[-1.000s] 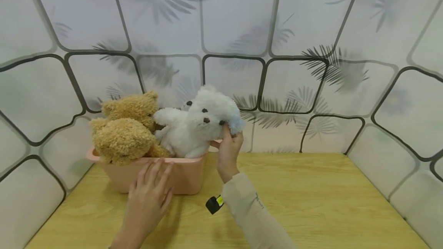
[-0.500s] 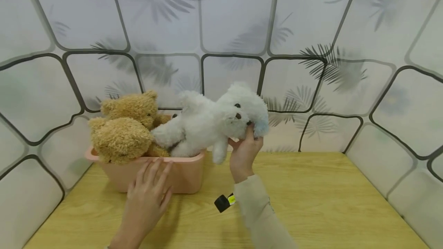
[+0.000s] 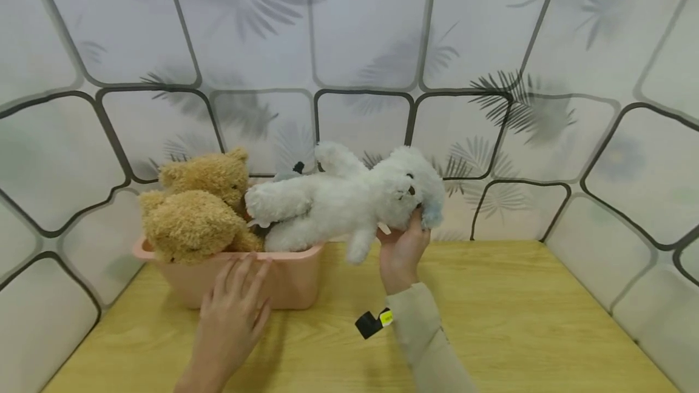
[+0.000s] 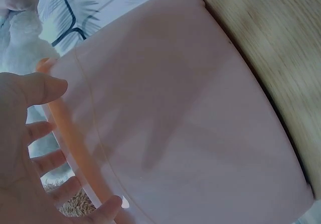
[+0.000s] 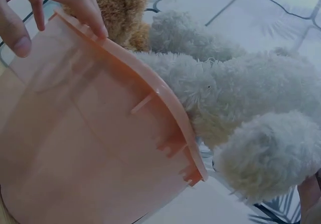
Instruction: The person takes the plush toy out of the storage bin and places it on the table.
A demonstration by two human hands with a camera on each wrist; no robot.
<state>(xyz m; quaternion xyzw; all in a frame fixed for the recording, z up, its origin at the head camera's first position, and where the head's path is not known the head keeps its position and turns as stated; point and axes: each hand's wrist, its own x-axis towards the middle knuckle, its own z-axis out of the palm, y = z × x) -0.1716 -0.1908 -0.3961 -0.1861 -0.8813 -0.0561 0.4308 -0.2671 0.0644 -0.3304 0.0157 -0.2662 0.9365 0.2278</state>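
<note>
A white plush toy [image 3: 341,199] with a light blue patch by its head lies on its side across the right end of a pink plastic bin [image 3: 289,284]. My right hand [image 3: 404,253] grips it under the head, thumb on the face. In the right wrist view its fluffy body [image 5: 241,88] leans over the bin's rim, and only a sliver of the hand shows. My left hand [image 3: 232,314] rests on the bin's front rim, fingertips touching the edge; the left wrist view shows its fingers [image 4: 47,161] spread along the rim.
Two tan teddy bears [image 3: 188,223] sit in the bin's left part. Behind the white toy shows a grey thing with a dark spot [image 3: 297,168]. The bin stands on a wooden table [image 3: 502,320], with patterned walls [image 3: 371,29] around it. A small black device [image 3: 368,324] hangs at the right wrist.
My right hand has moved right, drawing the white plush toy out along with it, so its body stretches past the bin's right end. My left hand stays on the rim.
</note>
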